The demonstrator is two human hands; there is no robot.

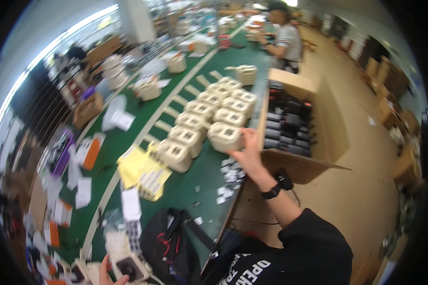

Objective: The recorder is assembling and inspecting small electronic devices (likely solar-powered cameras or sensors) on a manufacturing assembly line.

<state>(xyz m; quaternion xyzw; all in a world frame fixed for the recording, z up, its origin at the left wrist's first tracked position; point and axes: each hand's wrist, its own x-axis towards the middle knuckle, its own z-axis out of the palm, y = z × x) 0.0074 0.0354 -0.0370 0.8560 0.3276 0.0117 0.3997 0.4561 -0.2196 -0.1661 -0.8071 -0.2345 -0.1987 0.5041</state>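
Observation:
My right hand (248,151), with a dark band on its wrist, reaches over the green table's edge. Its fingers close on the near right end of a cream boxy appliance housing (224,137), the nearest in its row. Several similar rounded housings (185,136) stand in two rows beside it, with cream handle-like strips pointing left. Low in the view, my left hand (110,274) grips another cream housing (141,266) whose dark round opening faces up. Part of the left hand is cut off by the frame's lower edge.
An open cardboard box (290,156) of black parts stands right of the table. Yellow sheets (145,172), small white labels (230,180) and a black bag (173,247) lie on the green table (202,187). Farther along, a co-worker (287,42) sits at the table.

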